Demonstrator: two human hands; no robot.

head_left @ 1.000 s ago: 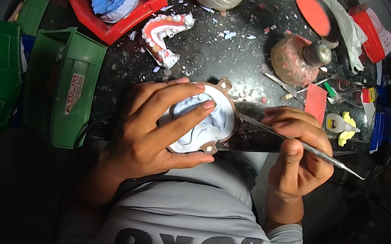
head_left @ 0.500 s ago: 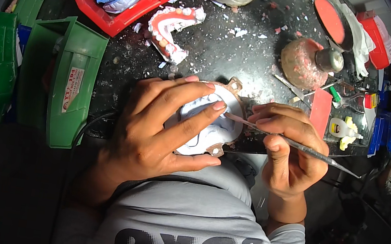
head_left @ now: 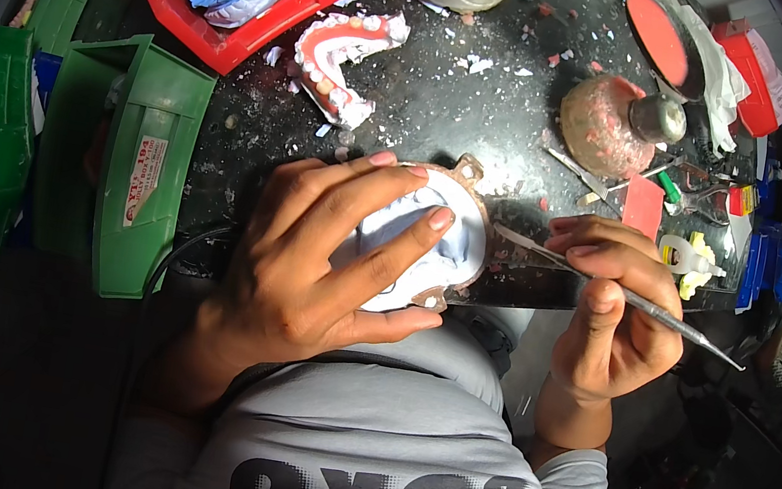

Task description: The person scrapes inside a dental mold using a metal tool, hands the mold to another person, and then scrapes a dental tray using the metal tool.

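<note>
A round brown metal dental flask (head_left: 469, 167) filled with white plaster (head_left: 453, 269) rests at the near edge of the bench. My left hand (head_left: 298, 256) holds it from the left, its fingers stretched across the top and its thumb along the near side; they hide the flask's left part. A hollow shows in the plaster beside the fingertips. To the right, my right hand (head_left: 617, 304) pinches a slim metal carver (head_left: 654, 311) between thumb and fingers. The carver's blade points left, a little apart from the flask's rim, and its hooked other end sticks out to the right.
Beyond the flask lies a denture (head_left: 328, 58) with pink gum amid plaster crumbs. A red bin (head_left: 223, 45) holds blue and white moulds; green bins (head_left: 153, 179) stand left. Right are a spirit burner (head_left: 601, 124), a pink wax sheet (head_left: 643, 206) and a small bottle (head_left: 681, 255).
My right hand has drawn the carver to the right, off the plaster and clear of the flask. My left hand and the flask stay nearly in place.
</note>
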